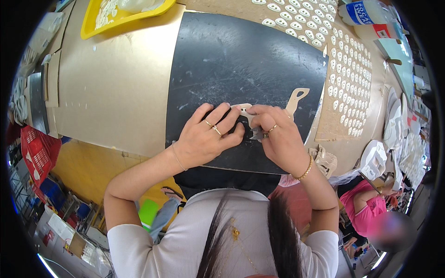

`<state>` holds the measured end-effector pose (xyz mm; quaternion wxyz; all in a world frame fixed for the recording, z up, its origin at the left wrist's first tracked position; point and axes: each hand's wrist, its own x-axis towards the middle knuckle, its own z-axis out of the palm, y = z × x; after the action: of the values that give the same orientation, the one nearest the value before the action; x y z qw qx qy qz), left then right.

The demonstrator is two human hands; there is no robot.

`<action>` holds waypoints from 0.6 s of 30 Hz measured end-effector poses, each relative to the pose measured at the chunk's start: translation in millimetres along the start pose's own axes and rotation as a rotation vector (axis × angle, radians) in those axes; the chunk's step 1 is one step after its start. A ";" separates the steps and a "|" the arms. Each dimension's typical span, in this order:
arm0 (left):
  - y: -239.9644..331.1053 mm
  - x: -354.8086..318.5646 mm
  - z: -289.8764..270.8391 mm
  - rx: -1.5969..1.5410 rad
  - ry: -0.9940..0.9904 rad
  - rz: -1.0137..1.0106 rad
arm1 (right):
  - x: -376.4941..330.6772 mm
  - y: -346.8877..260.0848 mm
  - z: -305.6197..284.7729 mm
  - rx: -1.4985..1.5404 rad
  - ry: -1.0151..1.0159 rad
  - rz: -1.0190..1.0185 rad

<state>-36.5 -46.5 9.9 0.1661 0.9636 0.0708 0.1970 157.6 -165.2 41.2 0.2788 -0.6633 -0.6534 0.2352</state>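
Observation:
A cream shoe-upper piece (244,107) with small dark holes lies on the black board (222,60) between my hands. The fingertips of my left hand (204,139) press on its left edge, fingers bent. With finger and thumb together, my right hand (280,141) is at the piece's right side. A small pointed grey metal tool (256,134) sticks out from under that hand's fingers; its handle is hidden. Beyond the right fingers, a cream strap (297,98) with an oval hole rests on the board. Whether it joins the piece is hidden by my hand.
Many small cream oval parts (350,74) sit in rows on brown card at the right. A yellow tray (134,22) of loose parts stands at the far left. Bottles (371,13) stand far right. Shoe parts (324,160) lie near my right forearm. Another person in pink (364,204) is at right.

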 end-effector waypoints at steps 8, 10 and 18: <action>-3.2 -1.8 0.5 -0.155 0.028 -0.053 | -7.5 -2.5 7.9 -0.211 0.006 -0.094; -8.6 -5.9 1.1 -0.265 0.041 -0.105 | -7.3 -8.3 6.4 -0.263 -0.009 -0.087; -2.3 -4.3 0.6 -0.138 0.032 -0.076 | -6.6 -3.3 -21.0 0.266 -0.015 0.207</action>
<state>-40.3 -45.4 7.0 0.2385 0.9432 0.0963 0.2104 169.2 -173.1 58.5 0.3334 -0.6826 -0.5467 0.3520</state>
